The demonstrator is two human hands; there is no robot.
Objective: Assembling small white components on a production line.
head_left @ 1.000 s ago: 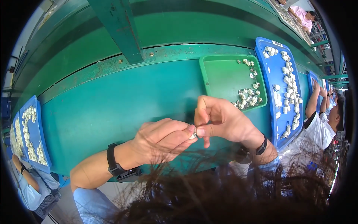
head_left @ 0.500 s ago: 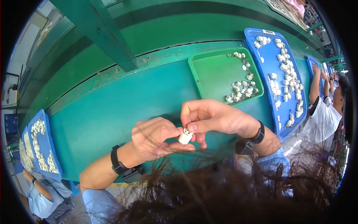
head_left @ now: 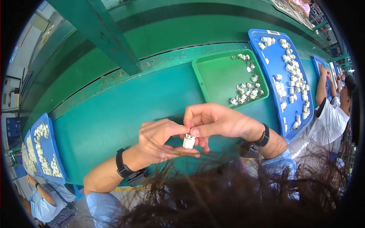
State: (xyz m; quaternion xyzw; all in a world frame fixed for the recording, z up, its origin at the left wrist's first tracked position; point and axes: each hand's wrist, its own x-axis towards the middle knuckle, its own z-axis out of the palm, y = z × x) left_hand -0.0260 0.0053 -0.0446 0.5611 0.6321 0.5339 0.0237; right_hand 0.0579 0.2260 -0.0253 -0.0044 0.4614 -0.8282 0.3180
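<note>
Just below centre, the left hand [head_left: 157, 140] and right hand [head_left: 224, 122] share a narrow grip on a white part [head_left: 188, 142], above the surface [head_left: 114, 121]. Beyond, upper right, sits a green tray [head_left: 216, 78]; farther right, a blue tray [head_left: 275, 57].

Short light-blue sleeves [head_left: 102, 207]; black left wrist strap [head_left: 120, 162], black right wrist strap [head_left: 265, 135], dark blocky modules [head_left: 137, 177] beside both

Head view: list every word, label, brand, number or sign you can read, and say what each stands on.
No text is readable.
White label on the far rim of the large blue tray at right: too small and blurred to read.
Held white part: no legible marking.
</note>
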